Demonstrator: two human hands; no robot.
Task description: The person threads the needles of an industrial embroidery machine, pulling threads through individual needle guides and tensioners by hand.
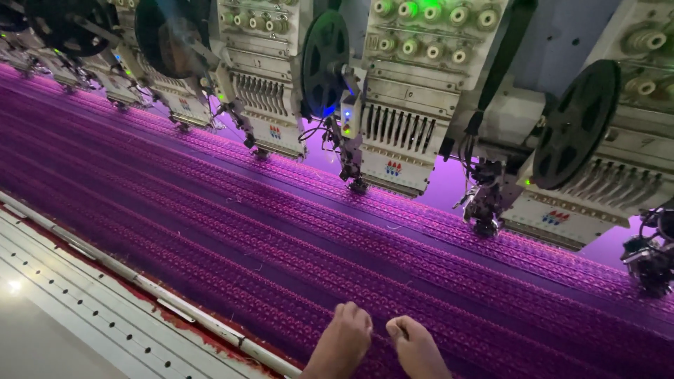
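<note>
1. My left hand (342,342) and right hand (417,345) press side by side on the purple embroidered fabric (295,245), fingers curled under; whether they pinch it, I cannot tell.
2. The fabric's stitched rows run diagonally, stretching away left and right.
3. Beyond, embroidery heads (397,105) carry small red-and-blue labels, black reels (576,123) beside them.

Hands (379,347) on fabric (281,238); machine heads (393,105) behind; frame rail (105,274) left.

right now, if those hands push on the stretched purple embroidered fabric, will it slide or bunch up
The purple embroidered fabric looks taut and flat, so it would probably give slightly, not bunch. Its stitched ridges likely grip both hands: left hand, right hand.
</note>
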